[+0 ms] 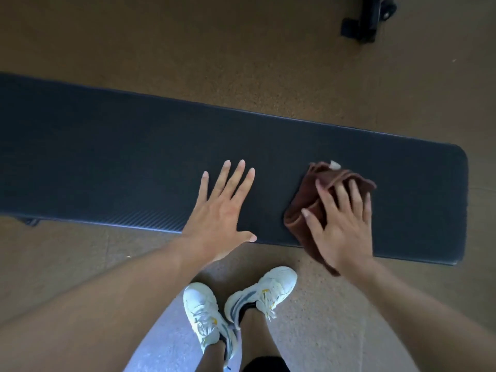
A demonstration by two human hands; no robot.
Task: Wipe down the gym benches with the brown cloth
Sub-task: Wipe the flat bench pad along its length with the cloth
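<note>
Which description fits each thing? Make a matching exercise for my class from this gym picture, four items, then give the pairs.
Column 1:
1. left hand
2. right hand
3. brown cloth
4. shoes

Column 2:
A. white, on the floor
B. bunched on the bench, near its right end
C. flat on the bare pad, fingers spread
D. pressing on the cloth

Pairs: 1-C, 2-D, 3-B, 4-A

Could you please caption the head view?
Right hand presses brown cloth on dark bench; left hand rests flat.
</note>
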